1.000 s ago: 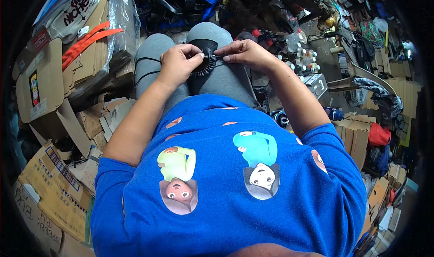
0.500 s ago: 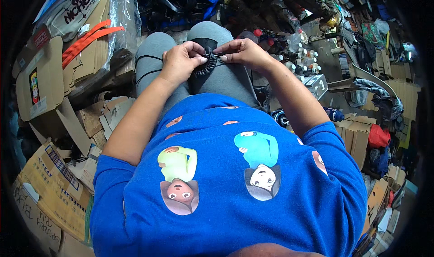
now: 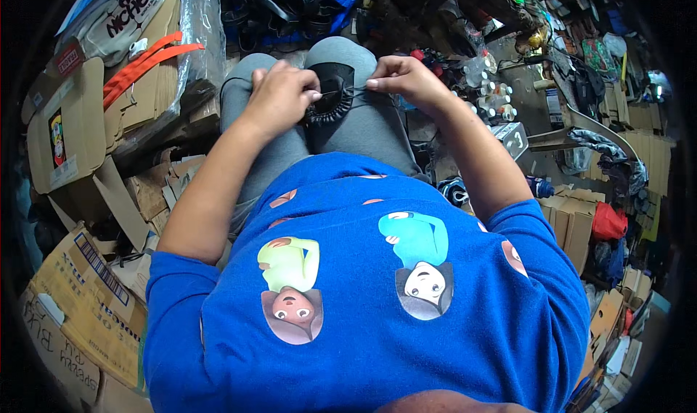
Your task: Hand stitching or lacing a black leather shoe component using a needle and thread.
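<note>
Across my grey-trousered thighs lies a black piece [image 3: 337, 75] with a rounded, pleated or looped edge. It resembles part of a shoe upper, though its exact kind is unclear. My left hand [image 3: 279, 97] pinches a thin dark strand at the piece's left side, with the fingertips close to the pleated edge. On the other side, my right hand [image 3: 408, 84] pinches a thin black cord [image 3: 359, 92] between thumb and forefinger. This cord runs from the piece to those fingertips. Another stretch of black cord loops over my left thigh.
Black shoes [image 3: 287, 10] are heaped beyond my knees. Cardboard boxes [image 3: 69, 122] and orange straps [image 3: 145, 68] crowd the left. Plastic bottles [image 3: 496, 100], a clear plastic container [image 3: 510, 138] and a red bag [image 3: 608, 220] are on the right.
My hands have drawn apart, the left moving left and the right slightly right. More of the black piece shows between them, with cord stretched toward my right fingers.
</note>
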Demonstrator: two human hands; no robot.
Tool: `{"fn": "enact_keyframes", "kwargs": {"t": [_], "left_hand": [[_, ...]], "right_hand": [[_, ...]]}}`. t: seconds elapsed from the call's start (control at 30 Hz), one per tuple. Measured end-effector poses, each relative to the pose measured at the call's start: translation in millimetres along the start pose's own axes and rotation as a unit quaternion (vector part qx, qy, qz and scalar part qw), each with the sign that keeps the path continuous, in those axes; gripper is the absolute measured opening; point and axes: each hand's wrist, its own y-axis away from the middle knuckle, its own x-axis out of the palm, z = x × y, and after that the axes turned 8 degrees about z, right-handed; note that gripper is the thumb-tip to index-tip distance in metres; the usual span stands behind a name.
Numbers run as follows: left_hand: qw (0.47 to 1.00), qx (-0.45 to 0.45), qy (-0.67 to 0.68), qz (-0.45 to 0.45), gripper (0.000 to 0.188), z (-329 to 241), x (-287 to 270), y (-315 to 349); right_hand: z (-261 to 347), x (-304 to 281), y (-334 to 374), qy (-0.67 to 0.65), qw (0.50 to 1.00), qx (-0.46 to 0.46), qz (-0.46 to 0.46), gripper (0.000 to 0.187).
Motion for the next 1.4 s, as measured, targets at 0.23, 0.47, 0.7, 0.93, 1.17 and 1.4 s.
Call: {"fn": "enact_keyframes", "kwargs": {"t": [0.23,0.47,0.7,0.93,1.17,1.4], "left_hand": [[0.977,-0.054,0.184,0.094,0.011,-5.9,-0.9,-3.2],[0.985,0.024,0.145,0.086,0.014,-5.7,-0.4,-13.6],[0.991,0.082,0.052,0.09,0.012,-0.7,-3.1,-22.0],[0.992,0.093,0.038,0.078,0.011,7.5,-2.5,-15.9],[0.99,0.126,-0.025,0.063,0.016,13.9,-19.2,14.0],[0.999,-0.044,0.009,-0.012,0.01,83.3,-62.6,109.8]], "right_hand": [[-10.2,1.2,6.5,0.081,0.997,-0.008,0.0,0.014],[8.5,-20.9,33.9,-0.032,0.999,-0.007,0.033,0.015],[22.3,-35.0,3.4,0.435,0.888,-0.063,-0.135,0.019],[52.0,23.4,-9.4,0.658,0.743,-0.067,0.1,0.01],[42.0,22.3,-9.2,0.592,0.78,-0.181,0.094,0.006],[21.7,-37.8,31.9,0.411,0.908,-0.068,-0.034,0.006]]}}
